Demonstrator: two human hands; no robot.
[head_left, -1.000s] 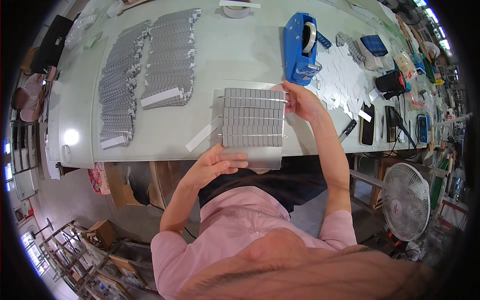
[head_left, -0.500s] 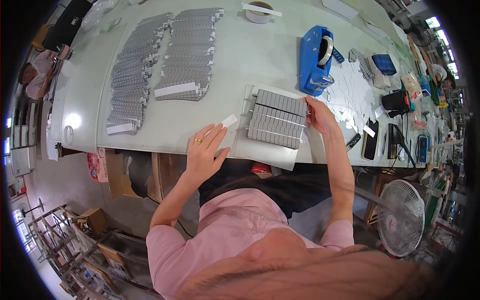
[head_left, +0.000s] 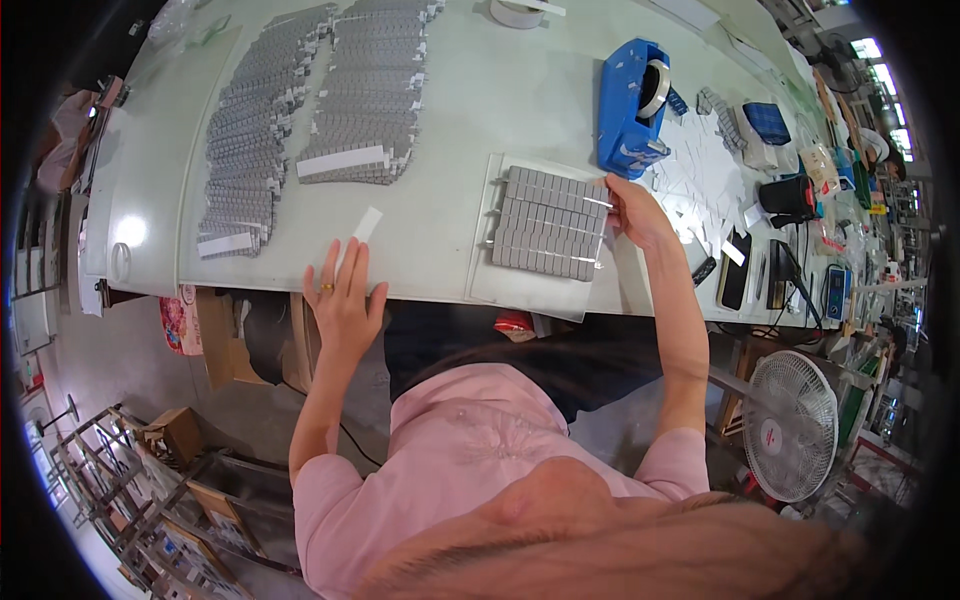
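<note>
I'm at a factory assembly station — my long counter (head_left: 450, 130) carries rows of small grey parts (head_left: 300, 110), a blue tape dispenser (head_left: 628, 110), tools — with a floor fan (head_left: 795, 425) and cardboard boxes (head_left: 175, 435) below.

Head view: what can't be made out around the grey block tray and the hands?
- Right hand: fingertips at the grey block tray edge; grip unclear, too small.
- Left hand: palm side hidden; contact with the white strip uncertain.
- Individual grey pieces: too small to identify.
- Table underside: hidden by the person's body.
</note>
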